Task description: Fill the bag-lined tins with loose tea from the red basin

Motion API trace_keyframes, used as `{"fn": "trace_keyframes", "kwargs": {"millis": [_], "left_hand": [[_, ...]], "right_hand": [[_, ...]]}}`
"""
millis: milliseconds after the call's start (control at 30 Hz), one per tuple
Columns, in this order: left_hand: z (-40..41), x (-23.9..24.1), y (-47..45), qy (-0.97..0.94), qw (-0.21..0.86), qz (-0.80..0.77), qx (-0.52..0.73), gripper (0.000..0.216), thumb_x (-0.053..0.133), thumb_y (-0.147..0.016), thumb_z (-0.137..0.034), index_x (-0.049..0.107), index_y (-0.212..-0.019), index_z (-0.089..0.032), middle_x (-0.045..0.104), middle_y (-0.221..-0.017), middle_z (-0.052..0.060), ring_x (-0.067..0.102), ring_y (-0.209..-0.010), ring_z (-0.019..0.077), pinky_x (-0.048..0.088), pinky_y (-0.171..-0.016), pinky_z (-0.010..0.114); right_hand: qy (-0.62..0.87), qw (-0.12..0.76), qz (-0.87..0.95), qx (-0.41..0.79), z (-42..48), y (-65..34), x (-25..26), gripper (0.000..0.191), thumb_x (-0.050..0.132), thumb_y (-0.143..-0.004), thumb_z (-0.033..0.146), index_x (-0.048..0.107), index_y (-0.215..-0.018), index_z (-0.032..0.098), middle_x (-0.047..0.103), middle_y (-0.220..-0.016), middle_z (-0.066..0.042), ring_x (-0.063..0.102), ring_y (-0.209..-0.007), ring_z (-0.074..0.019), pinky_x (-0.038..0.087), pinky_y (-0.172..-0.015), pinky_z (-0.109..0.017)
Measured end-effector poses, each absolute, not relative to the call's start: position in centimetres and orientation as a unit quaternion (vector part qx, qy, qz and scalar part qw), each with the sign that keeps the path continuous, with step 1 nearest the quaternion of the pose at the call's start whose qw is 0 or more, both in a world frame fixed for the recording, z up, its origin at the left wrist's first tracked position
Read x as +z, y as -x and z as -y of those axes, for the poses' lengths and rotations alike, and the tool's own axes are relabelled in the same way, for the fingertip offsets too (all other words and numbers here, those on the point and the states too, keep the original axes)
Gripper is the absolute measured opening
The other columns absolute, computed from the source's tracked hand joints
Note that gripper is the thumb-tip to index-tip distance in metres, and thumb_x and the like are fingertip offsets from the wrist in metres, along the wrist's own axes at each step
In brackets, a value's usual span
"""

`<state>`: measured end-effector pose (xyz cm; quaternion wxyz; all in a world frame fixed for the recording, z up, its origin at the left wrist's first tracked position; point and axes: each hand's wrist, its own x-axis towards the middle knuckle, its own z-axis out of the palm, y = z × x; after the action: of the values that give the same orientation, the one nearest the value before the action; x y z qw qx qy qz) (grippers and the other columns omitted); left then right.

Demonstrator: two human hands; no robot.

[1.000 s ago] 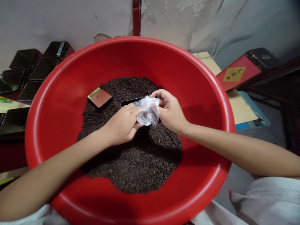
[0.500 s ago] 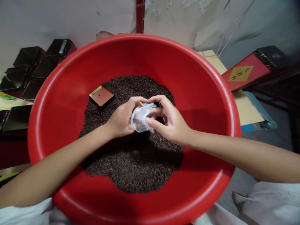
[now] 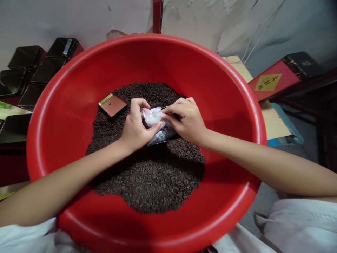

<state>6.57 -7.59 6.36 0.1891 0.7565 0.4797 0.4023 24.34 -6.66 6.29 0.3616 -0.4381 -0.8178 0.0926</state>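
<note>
Both bare hands meet over the middle of the frame, busy with a crumpled, see-through bag [image 3: 152, 116]. The left hand [image 3: 135, 128] is curled about the bag's near-left side, thumb pressed along it and the forefinger bent over the top. The right hand [image 3: 188, 117] comes in from the other side, thumb and fingertips pinching the bunched plastic; its remaining fingers are folded, and I can't make out what they touch. The lower part of the bag sits within a dark-edged tin [image 3: 165, 141], mostly covered by the hands, resting on a heap of dark leaves [image 3: 158, 186].

The heap spreads over the bottom of a big red basin [image 3: 229, 102] that fills most of the frame. On the heap, left of centre, lies a lid [image 3: 113, 105], its coppery inside facing up with a dark speck on it.

At the upper left, outside the basin, several dark canisters [image 3: 25, 58] are grouped close together. At the upper right a red box [image 3: 286, 75] lies tilted, a yellow label [image 3: 268, 82] on its side, with cardboard [image 3: 276, 123] below it. Behind everything stands a wall [image 3: 192, 21], its paint flaking.
</note>
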Motion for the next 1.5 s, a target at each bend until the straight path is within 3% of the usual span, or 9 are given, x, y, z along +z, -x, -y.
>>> {"fn": "trace_keyframes", "kwargs": {"millis": [133,333,467,567,800,967,1200,1367,1500], "left_hand": [[8.9,5.5,-6.6,-0.830,0.092,-0.394,0.383,0.046,0.060,-0.079,-0.028,0.037,-0.118,-0.021,0.055,-0.103,0.007,0.059,-0.088,0.0207,0.050,-0.076,0.036],[9.2,4.9,-6.6,-0.893,-0.088,-0.325,0.300,0.047,0.062,-0.084,-0.042,0.051,-0.124,-0.019,0.059,-0.122,0.013,0.054,-0.118,0.0316,0.041,-0.103,0.048],[8.5,5.9,-6.8,-0.896,-0.047,-0.389,0.210,0.062,0.061,-0.082,-0.055,0.057,-0.121,-0.008,0.064,-0.117,0.020,0.061,-0.110,0.0329,0.044,-0.102,0.048],[7.9,6.8,-6.8,-0.892,-0.012,-0.419,0.167,0.063,0.068,-0.077,-0.049,0.058,-0.119,-0.003,0.066,-0.113,0.023,0.062,-0.108,0.0352,0.046,-0.100,0.049],[6.3,7.1,-5.3,-0.909,0.063,-0.396,0.114,0.061,0.068,-0.072,-0.037,0.055,-0.125,-0.008,0.059,-0.130,0.019,0.054,-0.122,0.0333,0.040,-0.108,0.049],[6.5,7.3,-4.9,-0.918,0.039,-0.381,0.102,0.070,0.067,-0.070,-0.021,0.044,-0.136,-0.010,0.044,-0.143,0.019,0.041,-0.133,0.0349,0.030,-0.113,0.053],[7.8,6.0,-5.8,-0.919,0.032,-0.388,0.060,0.082,0.061,-0.072,-0.016,0.024,-0.143,0.004,0.025,-0.152,0.028,0.022,-0.144,0.0366,0.021,-0.117,0.050],[5.2,5.7,-5.6,-0.917,0.067,-0.388,0.066,0.071,0.055,-0.073,-0.012,0.034,-0.140,0.003,0.035,-0.149,0.025,0.030,-0.142,0.0303,0.023,-0.117,0.046],[2.6,6.4,-5.1,-0.901,0.181,-0.381,0.098,0.076,0.068,-0.068,-0.034,0.045,-0.136,-0.009,0.043,-0.145,0.018,0.037,-0.136,0.0331,0.024,-0.116,0.049]], "right_hand": [[0.463,0.333,0.816,0.091,6.4,-24.3,6.4,0.015,0.056,-0.084,0.026,0.068,-0.077,0.022,0.068,-0.072,-0.002,0.051,-0.075,-0.0197,0.032,-0.075,-0.038],[0.484,0.274,0.829,0.051,6.2,-24.1,5.9,0.016,0.050,-0.084,0.021,0.059,-0.072,0.020,0.064,-0.080,-0.006,0.050,-0.087,-0.0237,0.034,-0.083,-0.044],[0.531,0.298,0.793,0.005,5.9,-24.3,5.3,0.025,0.043,-0.091,0.036,0.061,-0.098,0.019,0.060,-0.104,-0.013,0.050,-0.106,-0.0316,0.037,-0.092,-0.053],[0.460,0.307,0.833,-0.017,6.1,-24.6,5.1,0.041,0.032,-0.096,0.042,0.053,-0.122,0.019,0.056,-0.124,-0.014,0.046,-0.123,-0.0315,0.032,-0.105,-0.056],[0.354,0.150,0.923,0.020,6.1,-24.4,4.5,0.093,0.036,-0.086,0.069,0.024,-0.146,-0.002,0.028,-0.152,-0.025,0.025,-0.144,-0.0325,0.025,-0.116,-0.052],[0.382,0.120,0.916,-0.007,6.0,-24.3,4.5,0.088,0.040,-0.089,0.063,0.027,-0.146,-0.002,0.030,-0.151,-0.024,0.026,-0.143,-0.0344,0.017,-0.118,-0.057],[0.413,0.106,0.904,-0.007,6.5,-23.7,4.1,0.090,0.033,-0.090,0.065,0.035,-0.140,-0.009,0.035,-0.147,-0.028,0.032,-0.140,-0.0348,0.029,-0.117,-0.049],[0.441,0.081,0.894,0.007,4.8,-23.2,4.7,0.083,0.044,-0.089,0.061,0.042,-0.137,-0.007,0.042,-0.143,-0.028,0.041,-0.135,-0.0352,0.035,-0.113,-0.049],[0.476,0.073,0.876,0.015,3.7,-22.6,5.5,0.078,0.052,-0.089,0.052,0.039,-0.139,-0.006,0.046,-0.140,-0.028,0.046,-0.131,-0.0346,0.039,-0.109,-0.048]]}}
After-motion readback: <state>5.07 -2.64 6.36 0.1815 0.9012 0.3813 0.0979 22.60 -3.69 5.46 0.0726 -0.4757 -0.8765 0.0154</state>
